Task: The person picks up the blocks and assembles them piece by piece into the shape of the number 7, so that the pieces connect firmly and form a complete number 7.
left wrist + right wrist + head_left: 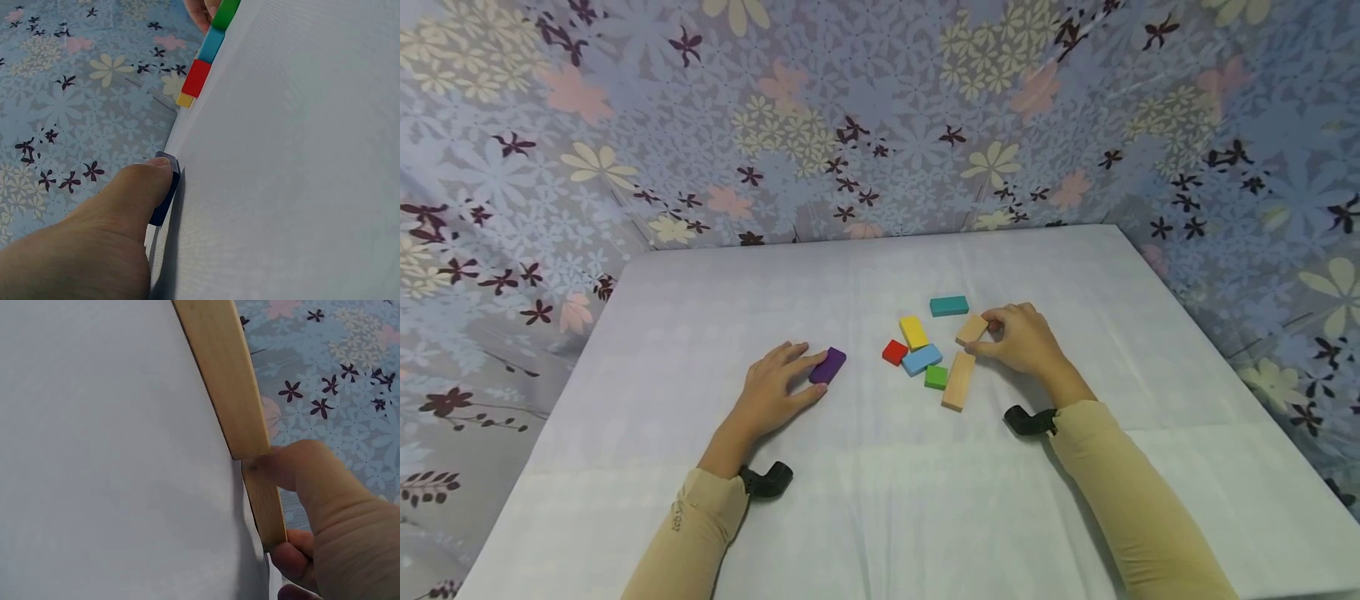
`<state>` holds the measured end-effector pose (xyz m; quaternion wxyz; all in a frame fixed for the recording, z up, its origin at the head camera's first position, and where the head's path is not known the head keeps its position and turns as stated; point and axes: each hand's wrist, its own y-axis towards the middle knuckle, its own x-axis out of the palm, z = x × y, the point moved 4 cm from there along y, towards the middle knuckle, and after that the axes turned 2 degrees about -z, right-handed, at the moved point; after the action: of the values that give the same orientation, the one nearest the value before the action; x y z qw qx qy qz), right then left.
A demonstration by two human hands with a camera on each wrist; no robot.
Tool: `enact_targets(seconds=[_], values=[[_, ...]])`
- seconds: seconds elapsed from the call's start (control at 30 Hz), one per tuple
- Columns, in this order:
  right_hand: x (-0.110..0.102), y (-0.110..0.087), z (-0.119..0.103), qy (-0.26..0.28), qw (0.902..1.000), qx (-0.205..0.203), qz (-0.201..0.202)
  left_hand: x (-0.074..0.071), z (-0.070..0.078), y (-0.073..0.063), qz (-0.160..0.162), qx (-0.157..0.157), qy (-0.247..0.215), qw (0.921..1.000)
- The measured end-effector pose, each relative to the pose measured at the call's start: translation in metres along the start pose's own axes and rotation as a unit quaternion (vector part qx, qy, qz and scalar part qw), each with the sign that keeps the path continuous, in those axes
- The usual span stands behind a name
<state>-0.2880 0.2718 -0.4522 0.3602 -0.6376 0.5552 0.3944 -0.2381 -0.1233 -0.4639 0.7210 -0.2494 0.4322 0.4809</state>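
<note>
Left grip pinching purple block, right grip pinching short wooden block, colored blocks between, white worktop

The white-covered table carries teal, yellow, red, blue and green blocks and a long wooden block.

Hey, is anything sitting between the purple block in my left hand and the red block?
Nothing visible: your left hand pinches the purple block, and only the white cloth shows between it and the red block.
</note>
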Motion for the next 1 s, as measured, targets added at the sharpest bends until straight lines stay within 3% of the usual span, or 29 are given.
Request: enact_targets(seconds=[0.23,1.0], values=[[-0.001,-0.002,-0.003,-0.002,0.9999,0.001,-0.011,-0.001,0.001,-0.001,-0.001,-0.001,-0.005,1.0000],[-0.003,-0.011,0.003,0.065,0.9952,-0.030,-0.067,0.000,0.000,0.000,0.001,0.000,-0.002,1.0000]])
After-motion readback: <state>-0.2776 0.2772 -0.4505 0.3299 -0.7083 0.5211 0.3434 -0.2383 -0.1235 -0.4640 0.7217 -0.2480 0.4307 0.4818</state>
